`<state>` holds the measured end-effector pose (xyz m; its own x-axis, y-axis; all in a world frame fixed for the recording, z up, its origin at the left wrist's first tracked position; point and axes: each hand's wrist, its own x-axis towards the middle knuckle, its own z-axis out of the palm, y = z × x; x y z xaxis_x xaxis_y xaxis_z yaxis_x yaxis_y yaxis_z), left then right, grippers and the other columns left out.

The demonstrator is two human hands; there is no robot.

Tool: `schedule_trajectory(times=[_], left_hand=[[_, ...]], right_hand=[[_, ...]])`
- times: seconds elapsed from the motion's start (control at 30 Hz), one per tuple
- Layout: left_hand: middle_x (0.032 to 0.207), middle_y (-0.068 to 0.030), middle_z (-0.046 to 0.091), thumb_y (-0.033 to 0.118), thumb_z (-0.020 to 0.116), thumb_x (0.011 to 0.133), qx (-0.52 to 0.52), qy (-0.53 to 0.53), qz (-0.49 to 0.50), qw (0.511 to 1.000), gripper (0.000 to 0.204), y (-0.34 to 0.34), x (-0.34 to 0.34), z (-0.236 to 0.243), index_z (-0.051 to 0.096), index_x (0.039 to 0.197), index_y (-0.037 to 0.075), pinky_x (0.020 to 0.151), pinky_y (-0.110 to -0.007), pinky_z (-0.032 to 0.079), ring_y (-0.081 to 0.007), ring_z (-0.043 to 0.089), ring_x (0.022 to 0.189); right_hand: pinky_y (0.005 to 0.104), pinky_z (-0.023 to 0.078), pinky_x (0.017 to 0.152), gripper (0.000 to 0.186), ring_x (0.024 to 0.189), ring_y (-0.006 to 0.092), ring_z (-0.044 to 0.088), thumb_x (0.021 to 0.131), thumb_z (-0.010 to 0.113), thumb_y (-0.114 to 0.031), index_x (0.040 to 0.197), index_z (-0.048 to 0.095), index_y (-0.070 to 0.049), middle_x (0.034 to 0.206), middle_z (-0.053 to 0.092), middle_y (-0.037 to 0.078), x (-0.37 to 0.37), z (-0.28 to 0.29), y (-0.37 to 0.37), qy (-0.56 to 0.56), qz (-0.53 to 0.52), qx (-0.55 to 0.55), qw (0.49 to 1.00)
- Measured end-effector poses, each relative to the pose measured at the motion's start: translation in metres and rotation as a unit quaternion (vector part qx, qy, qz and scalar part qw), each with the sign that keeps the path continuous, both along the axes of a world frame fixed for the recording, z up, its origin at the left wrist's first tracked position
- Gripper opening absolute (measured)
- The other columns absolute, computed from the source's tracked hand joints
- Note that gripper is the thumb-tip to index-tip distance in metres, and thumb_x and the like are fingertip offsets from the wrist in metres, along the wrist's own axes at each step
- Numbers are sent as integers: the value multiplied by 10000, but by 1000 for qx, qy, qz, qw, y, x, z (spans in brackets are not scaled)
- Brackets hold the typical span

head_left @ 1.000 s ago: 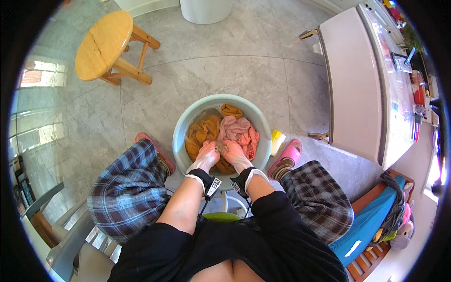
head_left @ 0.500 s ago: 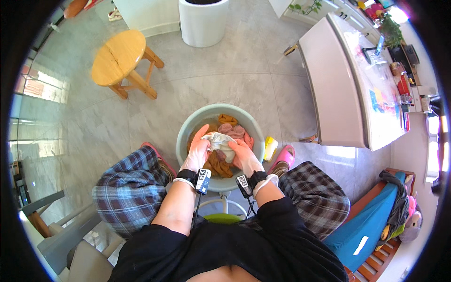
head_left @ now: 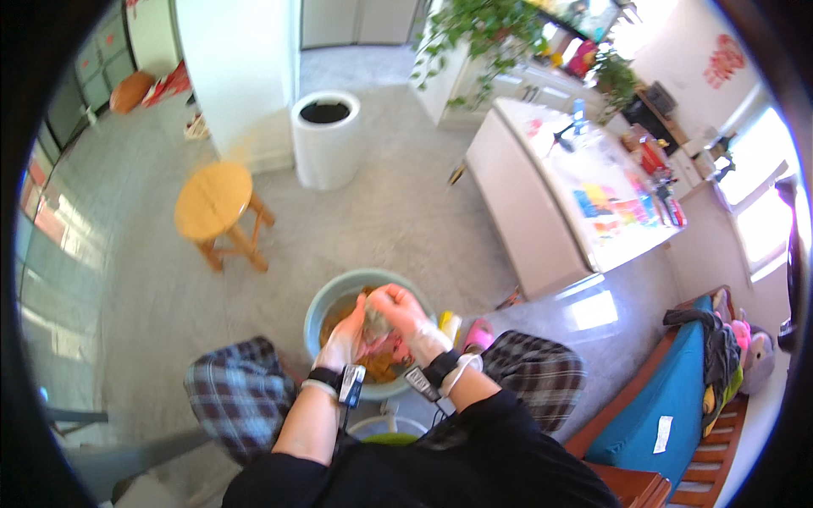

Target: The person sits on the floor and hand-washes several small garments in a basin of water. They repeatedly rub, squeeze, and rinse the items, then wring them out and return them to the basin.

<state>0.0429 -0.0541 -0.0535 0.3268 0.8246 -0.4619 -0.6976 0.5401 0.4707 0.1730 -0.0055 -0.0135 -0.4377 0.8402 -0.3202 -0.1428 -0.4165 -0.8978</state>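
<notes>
A pale green wash basin [head_left: 320, 306] stands on the floor between my knees, holding wet orange and pink laundry [head_left: 383, 362]. Above it, my left hand [head_left: 345, 340] and my right hand [head_left: 405, 311] both grip a wet pale cloth [head_left: 374, 320] and squeeze it between them. Each wrist wears a dark band with a small device. My plaid trouser legs flank the basin, and a pink slipper [head_left: 478, 335] shows at its right.
A round wooden stool [head_left: 215, 203] stands to the far left on the grey floor. A white cylindrical bin [head_left: 325, 139] is farther back. A white table [head_left: 542, 203] with colourful items lies to the right, a blue-cushioned bench [head_left: 669, 398] at the lower right.
My hands have lifted from the laundry in the basin and now hold a pale cloth above it. My head has tilted up, showing more of the room.
</notes>
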Motion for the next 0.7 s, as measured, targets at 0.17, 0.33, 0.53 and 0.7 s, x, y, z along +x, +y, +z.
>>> schedule_trajectory(times=[0.17,0.33,0.53,0.7], left_hand=[[809,7,589,455,391,955,84,-4,-10,996,365,3,-1,6,541,1016,127,484,-206,365,-54,530,651],[769,-31,570,482,416,932,-40,-93,138,985,410,6,13,11,551,921,95,542,-279,417,-143,534,658],[1013,-84,591,362,433,927,-37,76,139,987,382,17,41,-14,576,1076,41,773,-337,467,-209,558,874],[930,-82,602,344,394,930,27,51,104,993,374,16,17,-13,584,1018,34,705,-366,484,-206,565,843]], right_hand=[[253,445,598,296,677,95,519,845,647,-335,823,572,-49,703,580,18,-9,49,-4,-196,22,99,975],[359,472,614,405,638,274,600,856,575,-414,825,646,-16,707,616,181,-24,57,-34,-285,46,283,915],[418,478,735,511,814,379,614,905,409,-468,873,667,-28,818,642,210,-9,39,-2,-415,-38,220,882],[436,467,718,491,796,393,602,916,409,-420,820,650,-3,789,625,228,-25,21,-28,-356,-43,249,900]])
